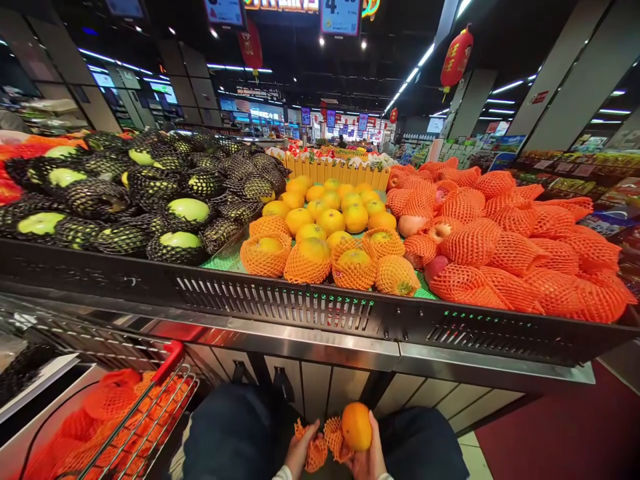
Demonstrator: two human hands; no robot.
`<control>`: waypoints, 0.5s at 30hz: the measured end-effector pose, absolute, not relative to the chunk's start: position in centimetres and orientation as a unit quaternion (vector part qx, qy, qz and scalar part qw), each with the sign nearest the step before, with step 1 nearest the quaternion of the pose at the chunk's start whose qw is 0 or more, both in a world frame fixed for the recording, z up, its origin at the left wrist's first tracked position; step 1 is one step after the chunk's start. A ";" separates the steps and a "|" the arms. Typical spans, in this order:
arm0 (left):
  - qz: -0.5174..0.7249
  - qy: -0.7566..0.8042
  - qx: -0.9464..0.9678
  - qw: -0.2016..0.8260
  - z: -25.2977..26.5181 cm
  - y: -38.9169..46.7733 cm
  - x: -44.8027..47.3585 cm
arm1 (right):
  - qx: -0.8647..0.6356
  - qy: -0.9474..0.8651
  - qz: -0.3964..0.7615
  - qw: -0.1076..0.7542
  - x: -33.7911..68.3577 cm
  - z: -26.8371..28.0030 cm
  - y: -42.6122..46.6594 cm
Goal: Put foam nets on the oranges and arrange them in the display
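Left hand (299,451): fingers curled in, pinching a crumpled foam net (316,455), no fruit in it that I can see.
Right hand (374,448): wrapped partway round an orange (357,427), thumb side along its edge, so pretty firmly held.
Held orange: upright-ish between the knees, low in front of the bench (350,347), mostly bare, with a second bit of netting (336,439) touching its left side. Can't tell if that's joined to the left hand's piece, or whether it's coming off or going on.
Oranges on display: about five front oranges (307,259) wear nets, while the bare oranges (331,220) behind look net-free. So I'd call it partway, with the held one mid-job and a mixed pile up top.
Cart: shopping cart (169,362) on the left, loaded with orange netting (113,397); can't tell what's inside it.
Neighbours: green fruit (188,210) in black nets to the left, reddish fruit (473,241) in orange nets to the right.
Back: a yellow picket fence (336,175), then red lanterns (456,60) overhead.
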State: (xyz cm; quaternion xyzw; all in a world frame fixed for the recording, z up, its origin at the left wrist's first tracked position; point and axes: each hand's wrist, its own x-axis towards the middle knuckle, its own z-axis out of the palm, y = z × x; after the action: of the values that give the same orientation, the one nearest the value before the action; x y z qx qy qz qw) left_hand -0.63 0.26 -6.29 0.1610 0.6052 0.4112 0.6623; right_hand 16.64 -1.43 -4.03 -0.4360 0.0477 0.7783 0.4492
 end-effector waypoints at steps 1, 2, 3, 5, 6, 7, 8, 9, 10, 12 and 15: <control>0.413 0.578 0.150 0.688 -6.3 0.1 -0.5 | -0.443 0.041 0.776 0.447 16.6 -4.2 -1.5; 0.412 0.554 0.144 0.709 -6.4 0.0 -0.3 | -0.448 0.034 0.774 0.447 16.5 -4.3 -1.5; 0.412 0.539 0.148 0.719 -6.5 -0.2 -0.1 | -0.450 0.028 0.773 0.447 16.4 -4.3 -1.5; 0.411 0.525 0.174 0.725 -6.8 -0.7 0.2 | -0.449 0.016 0.769 0.455 16.2 -4.2 -1.5; 0.409 0.523 0.188 0.723 -7.0 -0.8 0.2 | -0.448 0.011 0.765 0.463 16.0 -4.1 -1.5; 0.408 0.525 0.198 0.720 -7.2 -0.9 0.1 | -0.446 0.008 0.760 0.473 15.9 -4.0 -1.5; 0.408 0.529 0.204 0.716 -7.3 -1.0 0.0 | -0.445 0.009 0.754 0.483 15.8 -4.0 -1.5; 0.408 0.534 0.207 0.711 -7.4 -1.0 -0.1 | -0.443 0.012 0.750 0.491 15.8 -3.9 -1.5; 0.407 0.540 0.207 0.707 -7.3 -0.9 -0.3 | -0.442 0.018 0.749 0.494 15.8 -3.9 -1.5; 0.394 0.559 0.204 0.700 -6.8 -0.7 -0.6 | -0.440 0.035 0.752 0.489 16.0 -4.0 -1.5; 0.385 0.613 0.202 0.660 -5.7 -0.4 -0.8 | -0.436 0.045 0.763 0.474 16.5 -4.3 -1.7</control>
State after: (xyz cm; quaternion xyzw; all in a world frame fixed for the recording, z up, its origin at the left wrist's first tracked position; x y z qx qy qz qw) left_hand -0.82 -0.41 -5.72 0.2024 0.6132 0.3848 0.6596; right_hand 16.46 -1.70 -4.29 -0.4362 0.0452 0.7635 0.4741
